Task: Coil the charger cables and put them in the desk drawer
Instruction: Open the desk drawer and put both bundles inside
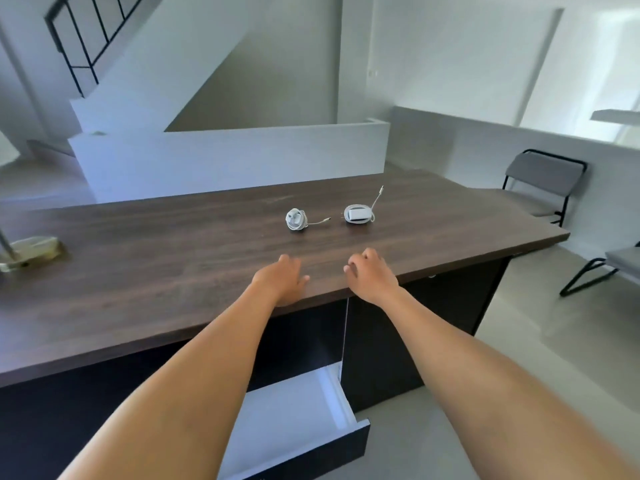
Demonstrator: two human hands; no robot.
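Two white chargers lie on the dark wooden desk (173, 258), each with its cable coiled around it. The left charger (296, 219) has a short cable end trailing right. The right charger (358, 214) has a cable end sticking up and back. My left hand (282, 282) hovers over the desk's front edge, fingers loosely apart, holding nothing. My right hand (372, 277) is beside it, fingers curled, also holding nothing. Both hands are nearer to me than the chargers and apart from them. Below the desk, a drawer (332, 407) with a white inside stands pulled out.
A brass lamp base (29, 252) stands at the desk's left end. Two grey folding chairs (545, 183) sit right of the desk on the pale floor. A white half wall (225, 157) and a staircase lie behind the desk.
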